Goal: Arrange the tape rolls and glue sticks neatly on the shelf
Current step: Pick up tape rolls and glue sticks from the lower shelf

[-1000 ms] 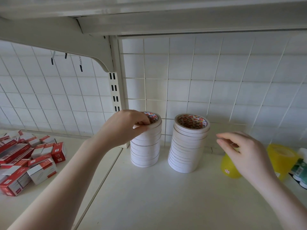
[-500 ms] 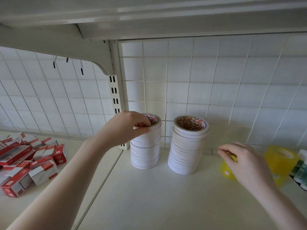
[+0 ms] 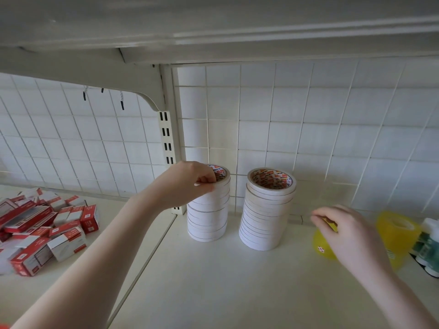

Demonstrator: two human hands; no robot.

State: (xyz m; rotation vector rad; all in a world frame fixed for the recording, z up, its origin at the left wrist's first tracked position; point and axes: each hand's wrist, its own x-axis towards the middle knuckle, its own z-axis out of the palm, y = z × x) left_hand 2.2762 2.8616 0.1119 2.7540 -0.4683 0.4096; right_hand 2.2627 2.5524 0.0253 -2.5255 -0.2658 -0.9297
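Note:
Two stacks of thin white tape rolls stand on the cream shelf [image 3: 213, 281] against the tiled back wall. My left hand [image 3: 187, 184] pinches the top roll of the left stack [image 3: 207, 217] at its near rim. The right stack [image 3: 267, 214] stands free beside it. My right hand [image 3: 344, 231] reaches down over a small yellow tape roll [image 3: 322, 245], fingers curled onto its top; the grip itself is partly hidden. A larger yellow tape roll [image 3: 396, 233] lies just right of it.
A pile of several red-and-white small boxes [image 3: 42, 229] covers the adjoining shelf at left. Green-and-white bottles [image 3: 427, 248] stand at the far right edge. An upper shelf hangs close overhead, with a slotted upright post [image 3: 167, 148] behind the left stack.
My right hand dropped from above the shelf down onto the small yellow roll. My left hand stayed on top of the left stack, its fingers tightening on the top roll.

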